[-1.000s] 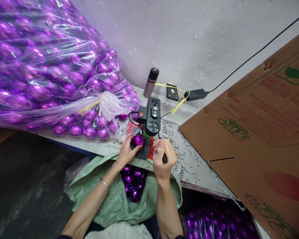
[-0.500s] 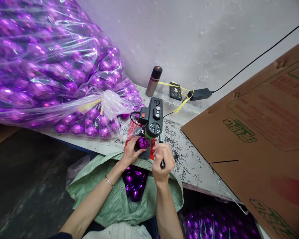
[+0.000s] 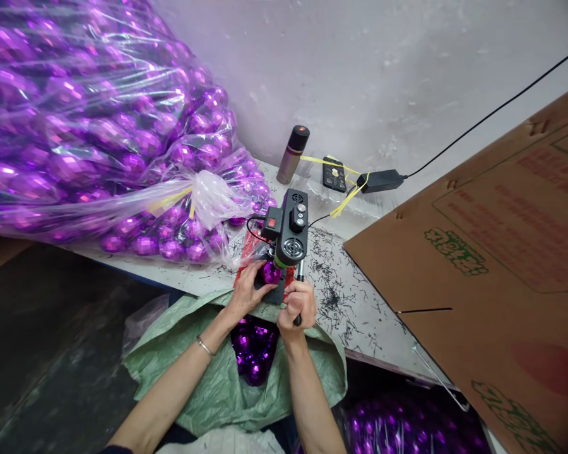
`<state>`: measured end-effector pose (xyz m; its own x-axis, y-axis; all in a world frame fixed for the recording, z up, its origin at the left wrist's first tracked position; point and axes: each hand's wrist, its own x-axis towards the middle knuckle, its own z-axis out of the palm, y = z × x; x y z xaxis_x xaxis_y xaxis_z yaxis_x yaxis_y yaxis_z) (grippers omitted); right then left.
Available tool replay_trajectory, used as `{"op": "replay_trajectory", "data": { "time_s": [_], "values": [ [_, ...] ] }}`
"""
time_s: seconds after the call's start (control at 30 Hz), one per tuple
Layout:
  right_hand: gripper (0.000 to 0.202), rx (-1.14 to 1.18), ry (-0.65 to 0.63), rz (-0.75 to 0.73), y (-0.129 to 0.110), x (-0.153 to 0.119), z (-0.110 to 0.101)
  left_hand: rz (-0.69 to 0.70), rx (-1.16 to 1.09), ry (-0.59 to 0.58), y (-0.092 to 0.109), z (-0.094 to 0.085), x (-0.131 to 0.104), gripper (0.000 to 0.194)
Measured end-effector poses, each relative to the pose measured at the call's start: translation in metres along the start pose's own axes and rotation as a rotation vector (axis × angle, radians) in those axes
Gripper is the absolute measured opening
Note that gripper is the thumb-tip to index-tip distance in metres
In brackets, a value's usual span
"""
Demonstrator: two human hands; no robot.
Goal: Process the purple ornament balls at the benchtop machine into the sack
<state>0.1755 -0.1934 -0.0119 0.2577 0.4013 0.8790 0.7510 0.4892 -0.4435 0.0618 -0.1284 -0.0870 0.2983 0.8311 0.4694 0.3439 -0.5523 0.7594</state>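
Note:
A shiny purple faceted ball [image 3: 271, 272] sits under the head of a small black bench drill press [image 3: 292, 230]. The thumb and fingers of my left hand [image 3: 247, 291] are closed around its left side. My right hand [image 3: 298, 308] is wrapped round the black grip of the press's lever [image 3: 300, 271], right of the ball. The tool's tip is hidden by the head and the ball. Below the bench edge, an open green woven sack [image 3: 189, 372] holds more purple balls [image 3: 254, 350].
A big clear bag of purple balls [image 3: 108, 132] fills the left. Black shavings [image 3: 334, 284] litter the white bench. Behind stand a bottle [image 3: 293, 154], a phone [image 3: 334, 174] and a power adapter [image 3: 381, 181]. A cardboard box [image 3: 492, 252] bounds the right. Another ball bag [image 3: 411, 425] lies below.
My right hand has swung the lever a little to the left and down. The left hand still holds the ball in nearly the same spot.

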Motion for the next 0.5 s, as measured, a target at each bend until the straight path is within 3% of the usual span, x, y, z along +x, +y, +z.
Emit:
{"op": "replay_trajectory", "data": {
  "time_s": [0.5],
  "values": [
    [0.031, 0.003, 0.006, -0.006, 0.0053, -0.0055, 0.0040, 0.002, -0.019, -0.010, -0.0021, -0.0003, 0.0021, 0.055]
  ]
}}
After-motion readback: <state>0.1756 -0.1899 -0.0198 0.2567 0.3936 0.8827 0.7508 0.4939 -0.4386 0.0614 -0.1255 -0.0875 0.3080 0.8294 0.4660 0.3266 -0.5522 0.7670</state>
